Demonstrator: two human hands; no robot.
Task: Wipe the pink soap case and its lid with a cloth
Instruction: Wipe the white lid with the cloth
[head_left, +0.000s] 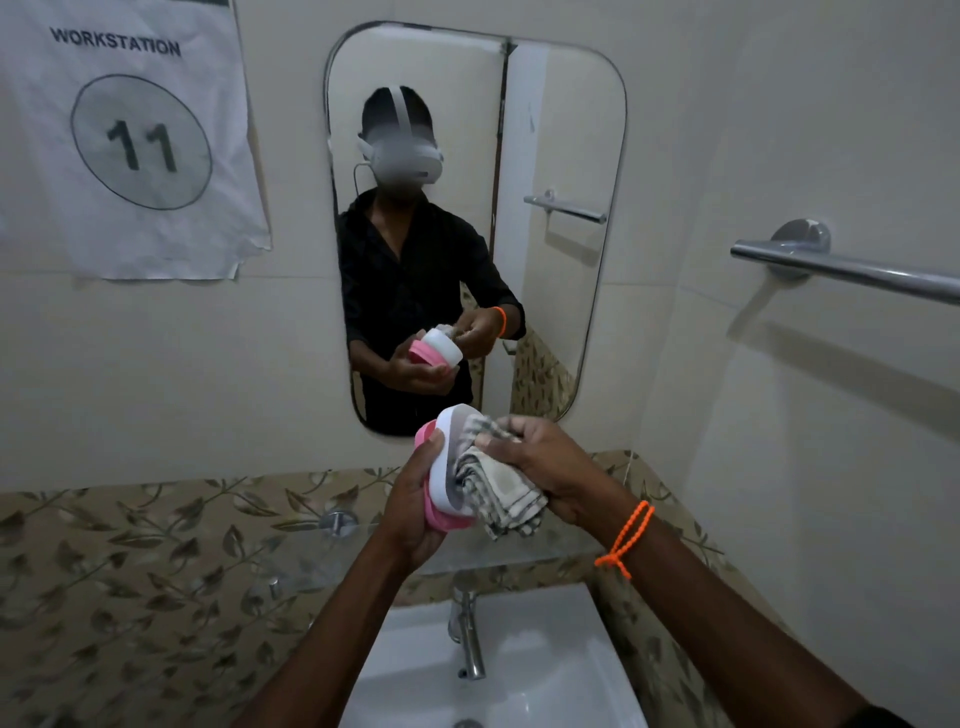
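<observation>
My left hand (413, 501) grips the soap case (445, 470), a pink piece with a white oval piece against it, held on edge above the sink. My right hand (540, 462) presses a checked grey-and-white cloth (498, 488) into the open white side of the case. Part of the cloth hangs below my fingers. The pink part is mostly hidden behind the white part and my left fingers. I cannot tell which piece is the lid.
A white sink (519, 670) with a chrome tap (467, 634) lies below my hands. A glass shelf (509, 551) sits under them. A mirror (561, 156) is on the wall ahead, a towel bar (852, 270) at right, a paper sign (130, 135) at left.
</observation>
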